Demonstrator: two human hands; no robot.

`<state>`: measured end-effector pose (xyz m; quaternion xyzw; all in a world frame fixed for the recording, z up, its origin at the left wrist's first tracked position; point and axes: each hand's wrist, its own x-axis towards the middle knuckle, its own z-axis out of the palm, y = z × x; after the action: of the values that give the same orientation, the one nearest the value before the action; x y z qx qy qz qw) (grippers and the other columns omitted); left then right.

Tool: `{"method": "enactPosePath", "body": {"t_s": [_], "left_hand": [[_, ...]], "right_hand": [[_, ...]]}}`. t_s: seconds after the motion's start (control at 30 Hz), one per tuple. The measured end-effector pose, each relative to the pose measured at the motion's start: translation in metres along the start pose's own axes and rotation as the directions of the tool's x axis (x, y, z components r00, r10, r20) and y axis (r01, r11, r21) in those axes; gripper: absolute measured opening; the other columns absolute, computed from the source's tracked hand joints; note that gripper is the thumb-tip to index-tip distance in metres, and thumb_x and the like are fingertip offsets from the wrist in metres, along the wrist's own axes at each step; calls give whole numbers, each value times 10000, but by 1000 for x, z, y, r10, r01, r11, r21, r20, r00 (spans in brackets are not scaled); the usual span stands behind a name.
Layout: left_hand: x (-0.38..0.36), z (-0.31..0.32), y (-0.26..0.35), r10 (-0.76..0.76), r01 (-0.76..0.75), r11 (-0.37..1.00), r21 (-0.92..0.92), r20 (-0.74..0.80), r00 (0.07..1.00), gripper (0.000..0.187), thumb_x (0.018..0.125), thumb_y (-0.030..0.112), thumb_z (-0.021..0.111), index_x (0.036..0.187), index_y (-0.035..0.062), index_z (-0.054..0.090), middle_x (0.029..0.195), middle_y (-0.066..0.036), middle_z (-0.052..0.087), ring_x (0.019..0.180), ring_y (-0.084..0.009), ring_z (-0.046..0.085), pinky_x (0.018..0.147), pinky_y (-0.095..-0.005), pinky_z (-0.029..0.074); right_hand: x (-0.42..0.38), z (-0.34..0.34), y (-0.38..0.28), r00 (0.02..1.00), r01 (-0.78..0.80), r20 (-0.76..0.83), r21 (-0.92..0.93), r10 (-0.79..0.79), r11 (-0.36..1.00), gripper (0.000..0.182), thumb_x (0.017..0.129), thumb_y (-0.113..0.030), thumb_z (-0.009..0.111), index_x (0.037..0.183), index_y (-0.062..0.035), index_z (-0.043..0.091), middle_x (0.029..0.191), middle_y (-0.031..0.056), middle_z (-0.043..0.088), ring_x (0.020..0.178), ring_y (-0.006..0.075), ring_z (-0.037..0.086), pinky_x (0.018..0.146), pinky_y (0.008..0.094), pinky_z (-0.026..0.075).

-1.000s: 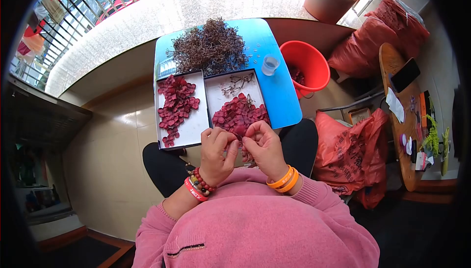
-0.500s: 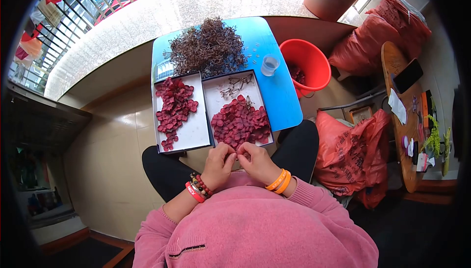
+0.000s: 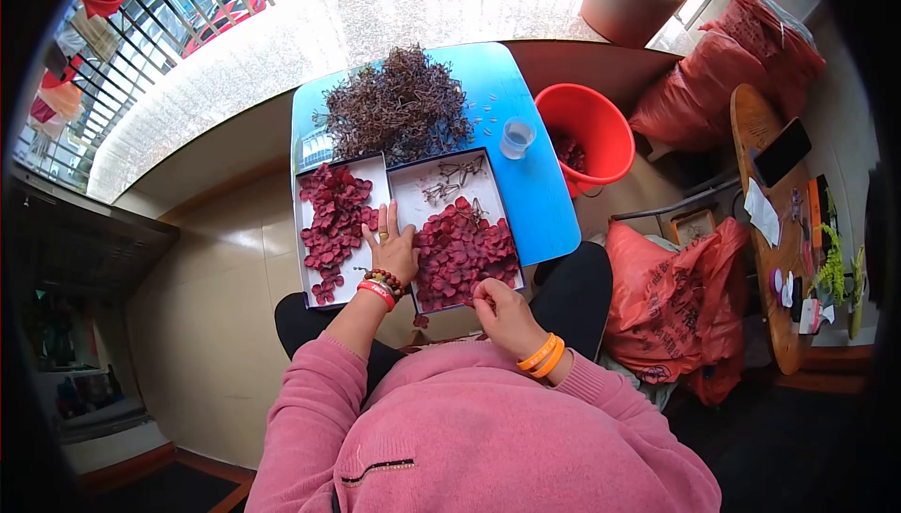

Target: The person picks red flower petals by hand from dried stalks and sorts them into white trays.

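Note:
My left hand (image 3: 392, 252) reaches over the right side of the left shallow box (image 3: 361, 274), fingers stretched and apart. Its fingertips are beside a strip of dark red fabric flowers (image 3: 333, 213) there. My right hand (image 3: 511, 318) is closed in a pinch by the near edge of the right box (image 3: 408, 180). A bit of dark red shows at its fingertips, too small to name. A heap of red flowers (image 3: 465, 250) fills the near part of that box, with several brown stem pieces (image 3: 455, 175) behind. One loose red flower (image 3: 420, 321) hangs at the near edge.
A pile of brown stems (image 3: 394, 105) covers the back of the blue table (image 3: 540, 222). A clear cup (image 3: 517, 138) stands at the right. Beyond are a red bucket (image 3: 601, 137), red bags (image 3: 666, 297) and a wooden board (image 3: 784, 325) with a phone (image 3: 781, 152).
My hands, together before the right box, have parted. The left moved forward and left over the left box and opened; the right shifted slightly right and nearer me. The view tilted slightly.

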<state>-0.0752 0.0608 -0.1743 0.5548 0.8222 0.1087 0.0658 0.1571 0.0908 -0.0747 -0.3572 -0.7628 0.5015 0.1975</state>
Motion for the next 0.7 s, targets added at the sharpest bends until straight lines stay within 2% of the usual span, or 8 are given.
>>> {"method": "enactPosePath", "body": {"t_s": [0.03,0.23,0.33,0.43,0.47,0.57,0.6,0.7], "left_hand": [[1,1,-1,12,-12,1000,4,-8,1000,300,750,174,679,1028,106,591,1511,-187,203,1434,-357,75,1067,-655,88],[-4,11,-5,37,-44,996,-82,-90,995,282,733,177,707,974,94,585,1510,-180,207,1436,-348,63,1071,-657,52],[-2,6,2,42,-46,998,-31,-126,991,272,738,171,699,973,92,588,1496,-180,245,1437,-339,75,1067,-672,32],[5,-6,8,30,-32,998,47,48,998,251,741,164,692,958,94,588,1490,-188,265,1441,-332,72,1060,-689,21],[4,-2,7,40,-40,999,9,-59,997,213,747,155,682,927,96,585,1412,-161,382,1406,-327,195,1063,-681,44],[2,-1,2,52,-72,990,-123,-162,986,174,753,143,672,900,103,589,1274,-97,488,1296,-296,356,1060,-672,83],[0,-5,4,70,-106,985,-134,-251,965,148,764,136,664,897,108,607,1068,-40,558,1140,-261,472,1048,-637,158],[-6,-21,7,-76,-36,905,-424,-244,967,144,762,149,675,890,105,623,914,-25,581,1037,-270,531,1045,-548,238]], "right_hand": [[0,-2,-2,999,-35,17,5,35,999,38,826,-21,536,855,-3,518,796,167,553,712,331,565,621,385,446],[1,2,1,1000,-14,23,10,14,1000,39,825,-25,538,849,0,520,790,165,555,704,316,568,620,378,448],[-1,3,-2,1000,-3,23,5,3,1000,42,823,-29,543,846,0,522,786,162,558,698,308,570,620,374,449],[-5,1,-1,1000,-1,8,11,1,1000,44,827,-34,545,851,-2,526,781,159,561,694,302,572,618,372,451],[-6,-2,-2,1000,-12,-1,14,12,1000,43,829,-36,545,852,-3,528,778,157,561,693,299,573,616,371,452],[-11,-8,-2,999,-44,-22,17,44,999,44,834,-40,545,856,-4,533,776,152,564,695,290,577,612,369,453],[-9,-8,1,999,-46,-23,12,46,999,45,835,-40,545,858,-3,535,779,152,564,697,288,578,610,367,454],[-3,-6,0,999,-8,-37,9,9,1000,45,831,-37,549,858,-2,540,793,150,561,696,285,574,607,359,455]]}}
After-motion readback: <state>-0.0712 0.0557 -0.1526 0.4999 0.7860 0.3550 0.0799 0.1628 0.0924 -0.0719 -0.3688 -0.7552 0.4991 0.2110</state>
